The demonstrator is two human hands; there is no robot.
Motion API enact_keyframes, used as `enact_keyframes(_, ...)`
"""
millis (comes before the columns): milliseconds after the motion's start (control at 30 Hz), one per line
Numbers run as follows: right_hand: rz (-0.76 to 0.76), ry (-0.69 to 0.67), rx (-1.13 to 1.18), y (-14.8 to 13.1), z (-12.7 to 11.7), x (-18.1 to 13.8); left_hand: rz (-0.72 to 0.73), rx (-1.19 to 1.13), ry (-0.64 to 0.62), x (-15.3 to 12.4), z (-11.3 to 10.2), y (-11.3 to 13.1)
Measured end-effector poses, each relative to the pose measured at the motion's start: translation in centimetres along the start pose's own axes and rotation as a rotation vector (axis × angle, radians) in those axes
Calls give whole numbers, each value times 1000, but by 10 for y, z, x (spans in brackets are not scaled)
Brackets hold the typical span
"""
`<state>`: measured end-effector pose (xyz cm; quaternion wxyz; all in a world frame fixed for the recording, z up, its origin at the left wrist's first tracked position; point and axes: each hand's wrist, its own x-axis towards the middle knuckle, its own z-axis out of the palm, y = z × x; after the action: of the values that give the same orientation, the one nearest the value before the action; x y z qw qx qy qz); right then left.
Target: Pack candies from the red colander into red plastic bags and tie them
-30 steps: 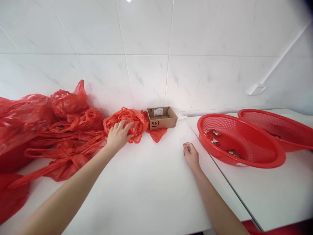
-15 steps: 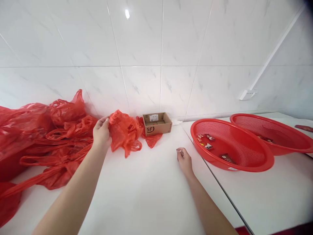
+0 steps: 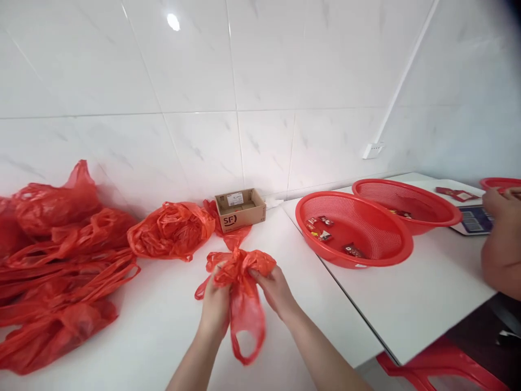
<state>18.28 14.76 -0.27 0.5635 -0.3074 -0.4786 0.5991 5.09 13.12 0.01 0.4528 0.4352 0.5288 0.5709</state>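
Over the white table, both hands grip a crumpled red plastic bag [image 3: 246, 304], one handle loop dangling toward me. My left hand [image 3: 216, 298] is closed on its left side, and my right hand [image 3: 274, 285] pinches its right side. A bundle of red plastic bags [image 3: 171, 231] lies just beyond my left hand. Behind the held bag stands a small open cardboard box [image 3: 241, 212], with red plastic under its front edge. A larger heap of red bags [image 3: 61, 255] spreads along the left of the table.
To the right, a red perforated basket [image 3: 386, 255] holds a few small packets. A second red basket [image 3: 448, 217] stands behind it. Another person's arm [image 3: 502, 244] is at the far right beside a scale [image 3: 472, 220]. A red stool [image 3: 443, 361] is below the table edge.
My left hand has come back to the middle with a red bag. My right hand has joined it and taken hold. The view has turned right, bringing in another person's arm.
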Motion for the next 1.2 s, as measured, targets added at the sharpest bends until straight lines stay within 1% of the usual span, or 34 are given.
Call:
enact_keyframes(67,78,92,63,-11,-12,-4,22,158,-66,-10,1,-9)
enact_keyframes(167,134,199,142,-23,-37,-13,43,411,-119,-13,-10,-19)
enact_keyframes(233,150,267,151,-26,-47,-20,40,566,-140,-6,-20,-25)
enact_keyframes(300,194,313,138,-22,-52,-26,32,697,-130,8,-27,-26)
enact_keyframes(367,218,334,89,-15,-53,-30,32,789,-81,24,-30,-21)
enact_keyframes(433,190,322,-24,-6,-56,-32,35,841,-62,30,-27,-8)
enact_keyframes(500,142,312,-165,1,-59,-33,84,837,-98,19,-18,6)
enact_keyframes(533,123,312,-219,4,-61,-33,141,815,-115,8,-12,10)
enact_keyframes(567,111,313,-250,5,-61,-34,233,771,-107,-7,-4,11)
enact_keyframes(633,100,306,-252,5,-57,-36,446,687,-3,-39,12,3)
enact_keyframes(667,102,290,-235,4,-53,-38,461,675,-2,-53,20,-5)
enact_keyframes(700,113,266,-211,2,-49,-39,415,676,-36,-63,26,-16)
enact_keyframes(733,127,237,-183,-1,-44,-41,337,675,-84,-70,29,-26)
enact_keyframes(800,141,190,-135,-7,-39,-44,120,621,-174,-71,27,-42)
enact_keyframes(867,136,208,-125,-12,-43,-45,-49,527,-230,-62,12,-44)
enact_keyframes(933,126,281,-133,-15,-59,-45,-144,381,-218,-51,-12,-34)
enact_keyframes(967,123,321,-145,-16,-71,-45,-184,271,-169,-46,-25,-27)
enact_keyframes(1033,126,378,-183,-18,-97,-48,-270,3,-10,-39,-48,-13)
enact_keyframes(1067,153,385,-216,-19,-110,-50,-311,-128,77,-37,-56,-9)
enact_keyframes(1133,291,325,-304,-26,-131,-57,-376,-307,211,-36,-65,-6)
enact_keyframes(1200,438,217,-413,-41,-143,-64,-441,-362,280,-37,-63,-9)
